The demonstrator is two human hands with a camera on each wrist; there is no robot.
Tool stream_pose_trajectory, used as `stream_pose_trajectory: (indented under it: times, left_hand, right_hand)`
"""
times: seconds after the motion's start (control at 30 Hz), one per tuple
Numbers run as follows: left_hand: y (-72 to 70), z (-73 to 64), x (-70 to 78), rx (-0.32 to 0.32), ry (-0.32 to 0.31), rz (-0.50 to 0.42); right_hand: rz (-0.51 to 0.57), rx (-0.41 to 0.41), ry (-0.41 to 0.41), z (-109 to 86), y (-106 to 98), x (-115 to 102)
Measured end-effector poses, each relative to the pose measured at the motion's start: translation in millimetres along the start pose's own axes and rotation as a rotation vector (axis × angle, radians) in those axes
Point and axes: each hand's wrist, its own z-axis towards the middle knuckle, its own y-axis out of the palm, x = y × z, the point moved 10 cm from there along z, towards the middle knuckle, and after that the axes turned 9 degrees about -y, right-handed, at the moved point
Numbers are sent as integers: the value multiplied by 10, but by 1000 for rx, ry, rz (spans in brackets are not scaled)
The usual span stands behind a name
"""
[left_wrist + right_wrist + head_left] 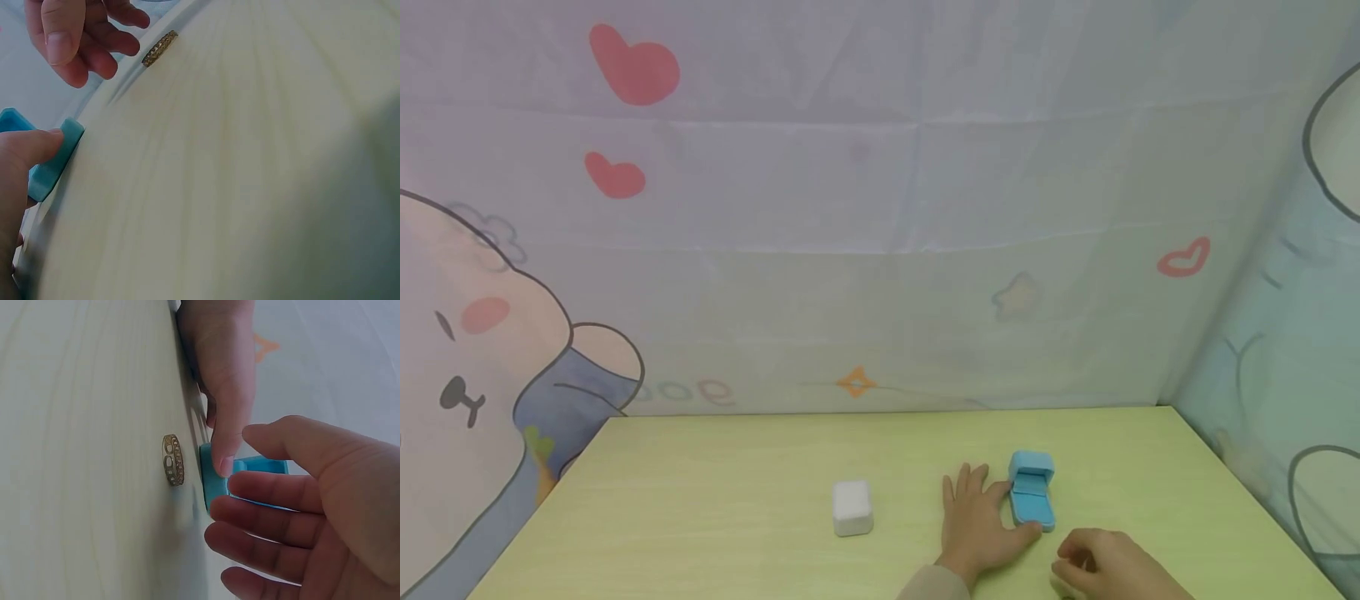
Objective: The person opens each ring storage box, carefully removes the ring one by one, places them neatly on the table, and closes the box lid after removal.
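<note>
A light-blue ring box (1032,492) stands on the table with its lid raised. My left hand (981,525) holds it, thumb on the front edge and index finger at the left side, the other fingers spread. A gold-coloured openwork ring (173,460) stands on edge on the table, in front of the box. My right hand (1108,565) hovers close to the ring, its fingers loosely bent and thumb apart. Nothing is in the right hand in the right wrist view. The left wrist view also shows the ring (160,49) apart from the right fingertips.
A small white rounded box (852,507) sits on the pale yellow-green table (715,500), to the left of my left hand. Behind the table hangs a printed cloth (850,208) with hearts and a cartoon animal; more cloth hangs along the right side.
</note>
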Motion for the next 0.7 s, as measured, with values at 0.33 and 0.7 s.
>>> stream_pose_trajectory:
  times: [0.33,0.7]
  left_hand:
    - [-17,-11,8,-2,-4,-7]
    - [-7,-3,7,-2,-2,-4]
  right_hand:
    - [-28,98,89,-1,-116,5]
    - [8,195,168,-41,-198,61]
